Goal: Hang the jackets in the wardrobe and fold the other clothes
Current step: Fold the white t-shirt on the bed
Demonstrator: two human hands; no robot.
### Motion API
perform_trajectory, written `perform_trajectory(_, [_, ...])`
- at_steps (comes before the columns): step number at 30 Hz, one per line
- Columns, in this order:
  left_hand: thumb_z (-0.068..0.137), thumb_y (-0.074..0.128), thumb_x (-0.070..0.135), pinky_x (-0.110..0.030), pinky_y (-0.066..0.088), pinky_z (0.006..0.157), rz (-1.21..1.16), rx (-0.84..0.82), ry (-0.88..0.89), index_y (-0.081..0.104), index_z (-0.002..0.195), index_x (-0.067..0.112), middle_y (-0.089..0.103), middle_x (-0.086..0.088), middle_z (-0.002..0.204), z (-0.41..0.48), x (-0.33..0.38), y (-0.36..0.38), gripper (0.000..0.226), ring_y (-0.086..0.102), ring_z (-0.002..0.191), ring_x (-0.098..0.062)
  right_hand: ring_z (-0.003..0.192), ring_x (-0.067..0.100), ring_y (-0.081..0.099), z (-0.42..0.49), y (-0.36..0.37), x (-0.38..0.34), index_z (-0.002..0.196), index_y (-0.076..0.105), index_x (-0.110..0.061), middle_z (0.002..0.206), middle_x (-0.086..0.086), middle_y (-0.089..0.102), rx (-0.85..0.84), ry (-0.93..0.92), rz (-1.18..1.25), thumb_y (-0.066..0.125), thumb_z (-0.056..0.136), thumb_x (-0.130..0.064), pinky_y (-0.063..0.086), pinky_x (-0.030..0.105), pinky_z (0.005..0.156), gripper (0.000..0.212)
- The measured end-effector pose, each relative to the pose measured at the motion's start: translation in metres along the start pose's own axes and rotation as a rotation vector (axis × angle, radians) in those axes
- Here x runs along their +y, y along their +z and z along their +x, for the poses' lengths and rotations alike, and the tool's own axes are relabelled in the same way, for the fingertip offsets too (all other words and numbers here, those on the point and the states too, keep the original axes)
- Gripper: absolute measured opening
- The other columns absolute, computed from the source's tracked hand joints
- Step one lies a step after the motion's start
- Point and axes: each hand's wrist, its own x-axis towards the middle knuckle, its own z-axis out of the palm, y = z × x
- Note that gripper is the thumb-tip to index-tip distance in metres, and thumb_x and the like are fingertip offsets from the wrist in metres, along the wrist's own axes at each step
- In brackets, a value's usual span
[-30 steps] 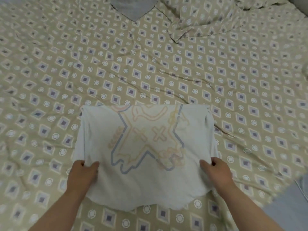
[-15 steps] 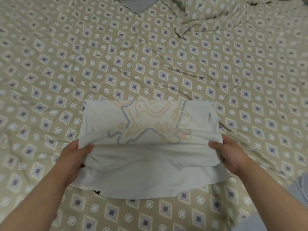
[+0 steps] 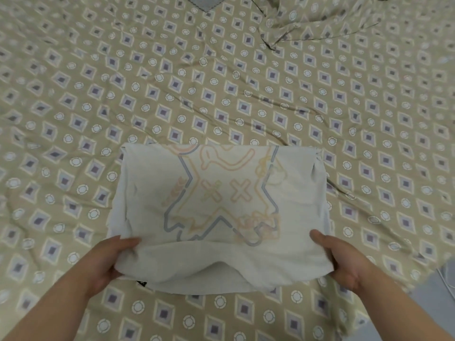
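A white T-shirt (image 3: 221, 217) with a faded orange and grey outline print lies folded into a rough rectangle on the bed, print side up. My left hand (image 3: 108, 262) grips its near left corner, thumb on top and fingers under the cloth. My right hand (image 3: 342, 259) grips the near right corner the same way. The near edge is lifted a little off the bed, and a small black tag (image 3: 141, 283) peeks out under it on the left.
The bed is covered by a tan sheet (image 3: 221, 82) patterned with diamonds and circles, creased in places. A grey cloth corner (image 3: 204, 2) shows at the top edge. Grey floor and a white cable (image 3: 443, 279) lie past the bed's right corner.
The near part of the shirt was rolled up and forward half a second ago; now it is drawn back toward me and the full print shows again. Both hands stayed on the corners.
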Motion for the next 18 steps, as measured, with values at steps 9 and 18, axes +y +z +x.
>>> perform_trajectory(9, [0.089, 0.069, 0.014, -0.042, 0.057, 0.075, 0.429, 0.085, 0.095, 0.073, 0.095, 0.010, 0.076, -0.010, 0.088, 0.000, -0.011, -0.010, 0.008, 0.070, 0.085, -0.032, 0.087, 0.034, 0.072, 0.005, -0.004, 0.007, 0.099, 0.072, -0.010, 0.094, 0.010, 0.077, 0.168, -0.209, -0.320, 0.068, 0.087, -0.005, 0.056, 0.049, 0.088, 0.013])
perform_trajectory(18, [0.083, 0.072, 0.045, -0.040, 0.047, 0.082, 0.563, 0.303, 0.458, 0.067, 0.095, 0.012, 0.065, -0.002, 0.090, 0.036, 0.075, 0.015, 0.035, 0.061, 0.082, -0.023, 0.073, 0.022, 0.054, 0.035, 0.027, -0.080, 0.082, 0.062, -0.003, 0.081, 0.009, 0.057, 0.137, -0.461, -0.230, 0.067, 0.088, -0.023, 0.044, 0.037, 0.073, 0.021])
